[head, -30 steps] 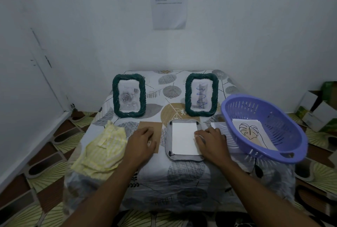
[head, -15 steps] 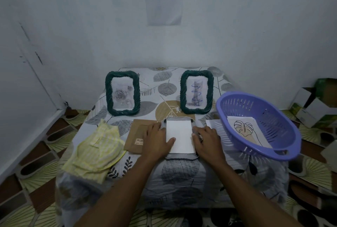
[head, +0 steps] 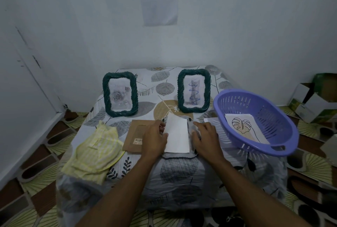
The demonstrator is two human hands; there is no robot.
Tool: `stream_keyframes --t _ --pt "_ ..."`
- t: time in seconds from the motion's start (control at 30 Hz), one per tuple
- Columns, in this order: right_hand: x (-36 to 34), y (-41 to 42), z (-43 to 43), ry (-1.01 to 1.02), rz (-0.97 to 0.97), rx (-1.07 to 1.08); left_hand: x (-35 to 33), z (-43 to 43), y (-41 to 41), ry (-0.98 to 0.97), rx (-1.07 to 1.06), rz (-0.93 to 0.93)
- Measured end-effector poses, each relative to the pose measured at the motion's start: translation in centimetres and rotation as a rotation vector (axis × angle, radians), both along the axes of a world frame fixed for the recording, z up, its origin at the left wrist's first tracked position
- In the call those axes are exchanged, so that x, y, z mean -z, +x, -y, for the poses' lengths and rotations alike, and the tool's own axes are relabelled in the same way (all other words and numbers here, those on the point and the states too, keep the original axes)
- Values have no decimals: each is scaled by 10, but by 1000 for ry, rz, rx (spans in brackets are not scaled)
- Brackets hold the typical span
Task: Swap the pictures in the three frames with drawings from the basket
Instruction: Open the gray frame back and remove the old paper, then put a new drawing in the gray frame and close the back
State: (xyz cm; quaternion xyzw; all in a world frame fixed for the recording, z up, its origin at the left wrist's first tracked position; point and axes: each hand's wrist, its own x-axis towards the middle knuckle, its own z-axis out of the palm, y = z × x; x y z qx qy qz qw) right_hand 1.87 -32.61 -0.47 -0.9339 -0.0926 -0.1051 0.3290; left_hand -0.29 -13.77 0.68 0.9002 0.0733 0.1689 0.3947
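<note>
At the far left a crumpled yellow checked cloth (head: 94, 152) lies idle. The swap looks to be in its early stage. The dark green rope-edged frame with a rose picture (head: 119, 96) stands unopened, and a brown cardboard backing (head: 135, 135) lies off on the leaf-patterned tablecloth (head: 178, 172). The left hand (head: 155, 140) pinches the left edge of a white paper sheet (head: 177, 135), thumb on top. The sheet sits over the face-down grey frame (head: 191, 130). The right hand (head: 206, 137) rests on that frame's right side, fingers slightly apart and gripping nothing. The green frame with a cat picture (head: 194, 90) also looks untouched. The leaf line drawing (head: 240, 124) waits in the purple plastic basket (head: 255, 152).
</note>
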Motion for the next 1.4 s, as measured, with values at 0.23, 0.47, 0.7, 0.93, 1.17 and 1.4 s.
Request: stream_keyframes --t 0.23,0.47,0.7,0.93,1.17,1.4 --pt "-32 4 -11 -80 215 -193 -18 -14 2 -410 -49 -37" --pt "-103 23 37 -215 166 101 -40 -1 -3 -757 11 -163" --pt "-117 32 72 -129 -328 83 -44 42 12 -806 105 -242" --pt "-136 32 100 2 -291 88 -46 90 35 -685 146 -272" --pt "-131 32 101 14 -259 63 -34 125 51 -600 95 -331" --pt "-115 30 87 -87 -212 12 -27 138 56 -579 129 -353"
